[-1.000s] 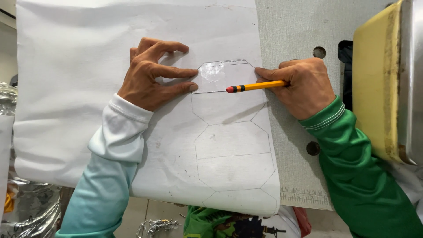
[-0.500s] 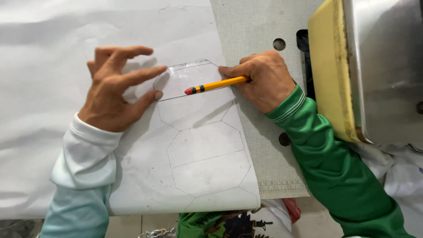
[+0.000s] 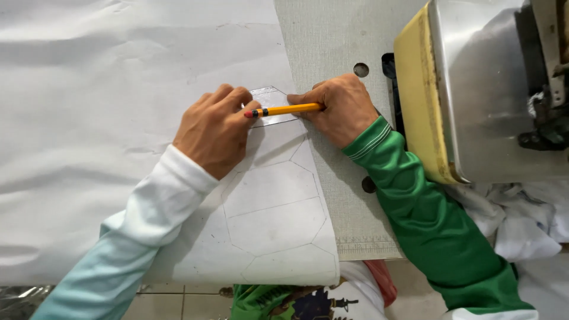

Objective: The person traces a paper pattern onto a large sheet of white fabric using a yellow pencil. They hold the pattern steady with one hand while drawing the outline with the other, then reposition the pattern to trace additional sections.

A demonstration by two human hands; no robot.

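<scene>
Fingers (image 3: 237,98) of the left hand (image 3: 216,130) curl down and press on a clear plastic template (image 3: 274,101), pinning it flat to the white fabric (image 3: 118,118) spread over the bench (image 3: 332,35). Across from it the right hand (image 3: 341,106) is closed around a yellow pencil (image 3: 284,110), which lies nearly level with its red eraser end pointing at the left knuckles and its tip hidden under the right hand's grip. That template sits at the fabric's right edge, at the top of a column of hexagon outlines (image 3: 272,207) pencilled down the cloth toward the person. To my eye this is the tracing step: one more shape being outlined above the ones drawn already, with both hands meeting at the template. What the next move calls for, I'd judge, is steady downward pressure from the left so the plastic cannot slide, and a pencil tip kept tight against the template's edge as it rounds each corner. Off to the right, a sewing machine (image 3: 480,89) with a yellow base and a metal body stands clear of the work.
</scene>
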